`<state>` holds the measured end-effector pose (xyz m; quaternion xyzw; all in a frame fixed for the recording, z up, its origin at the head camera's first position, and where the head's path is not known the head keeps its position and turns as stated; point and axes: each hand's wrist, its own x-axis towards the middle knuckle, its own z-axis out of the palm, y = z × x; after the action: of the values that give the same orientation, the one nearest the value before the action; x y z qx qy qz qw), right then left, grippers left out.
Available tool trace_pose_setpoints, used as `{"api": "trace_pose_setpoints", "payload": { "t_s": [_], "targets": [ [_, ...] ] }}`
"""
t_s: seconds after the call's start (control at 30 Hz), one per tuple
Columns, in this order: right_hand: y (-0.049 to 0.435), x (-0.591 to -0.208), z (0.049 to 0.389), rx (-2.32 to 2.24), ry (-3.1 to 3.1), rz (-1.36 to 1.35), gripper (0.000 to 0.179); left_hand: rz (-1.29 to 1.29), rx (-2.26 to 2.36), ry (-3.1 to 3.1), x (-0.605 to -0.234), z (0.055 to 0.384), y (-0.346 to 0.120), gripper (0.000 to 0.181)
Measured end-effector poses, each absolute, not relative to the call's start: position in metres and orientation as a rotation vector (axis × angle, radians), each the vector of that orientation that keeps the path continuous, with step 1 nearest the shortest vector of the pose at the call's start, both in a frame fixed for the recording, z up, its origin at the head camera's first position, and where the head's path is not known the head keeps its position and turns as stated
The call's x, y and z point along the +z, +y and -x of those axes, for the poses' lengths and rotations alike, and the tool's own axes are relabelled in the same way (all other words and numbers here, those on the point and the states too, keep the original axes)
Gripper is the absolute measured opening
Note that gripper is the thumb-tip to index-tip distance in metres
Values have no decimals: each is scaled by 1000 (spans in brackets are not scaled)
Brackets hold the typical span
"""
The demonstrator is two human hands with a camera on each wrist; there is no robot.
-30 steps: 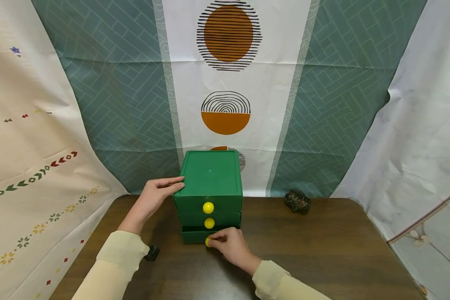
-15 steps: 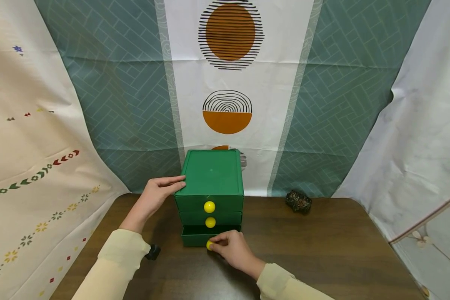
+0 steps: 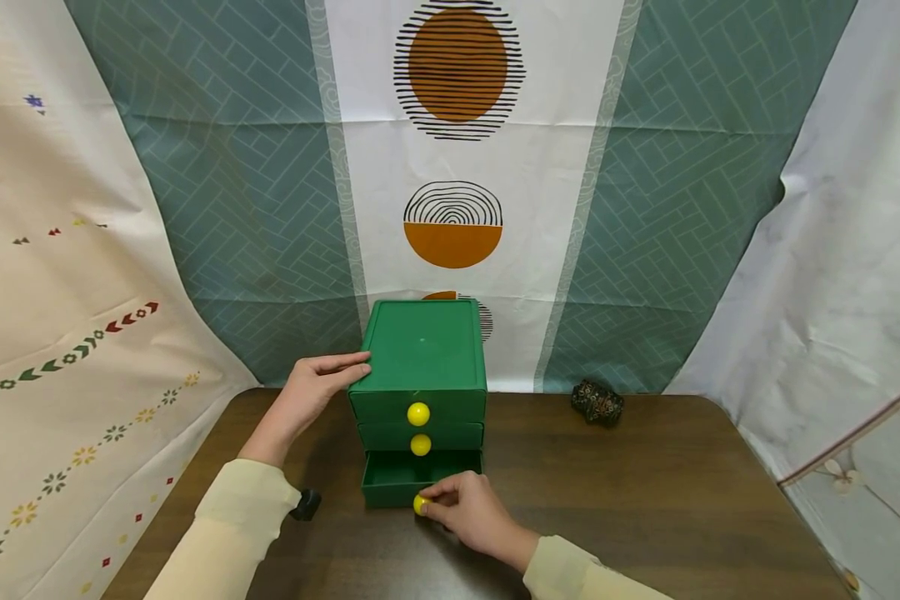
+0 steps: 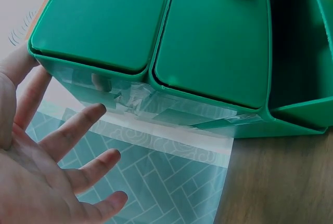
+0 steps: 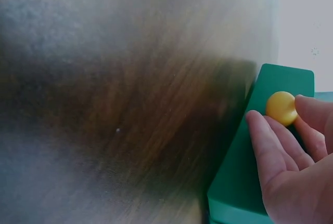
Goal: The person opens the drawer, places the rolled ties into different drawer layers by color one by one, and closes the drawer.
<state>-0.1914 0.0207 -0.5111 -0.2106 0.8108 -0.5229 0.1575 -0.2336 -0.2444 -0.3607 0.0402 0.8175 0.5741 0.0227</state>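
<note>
A green three-drawer box (image 3: 423,346) stands on the table, each drawer front bearing a round yellow knob. Its bottom drawer (image 3: 390,493) is pulled out, and the part of its inside that shows holds nothing. My right hand (image 3: 471,510) pinches the bottom drawer's yellow knob (image 5: 281,108) between thumb and fingers. At the box's upper left edge rests my left hand (image 3: 317,390). In the left wrist view the fingers (image 4: 78,130) of that hand are spread and fairly straight along the box's side, where clear tape shows. The two upper drawers are closed.
A small dark patterned object (image 3: 597,403) lies at the back right of the brown wooden table (image 3: 645,492). Patterned cloths (image 3: 262,208) hang behind and at both sides. A black object (image 3: 305,505) shows by the left sleeve.
The bottom drawer has slid farther out toward me, with my right hand pinching its knob throughout. More of the drawer's inside shows. My left hand has stayed at the box's edge.
</note>
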Motion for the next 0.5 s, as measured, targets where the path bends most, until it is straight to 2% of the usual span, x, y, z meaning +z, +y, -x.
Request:
{"api": "trace_pose_setpoints", "payload": {
  "t_s": [0.5],
  "targets": [
    [22,-511,181,-1474,2260,582,16,-121,1789,2525,-359,232,-244,45]
  ]
}}
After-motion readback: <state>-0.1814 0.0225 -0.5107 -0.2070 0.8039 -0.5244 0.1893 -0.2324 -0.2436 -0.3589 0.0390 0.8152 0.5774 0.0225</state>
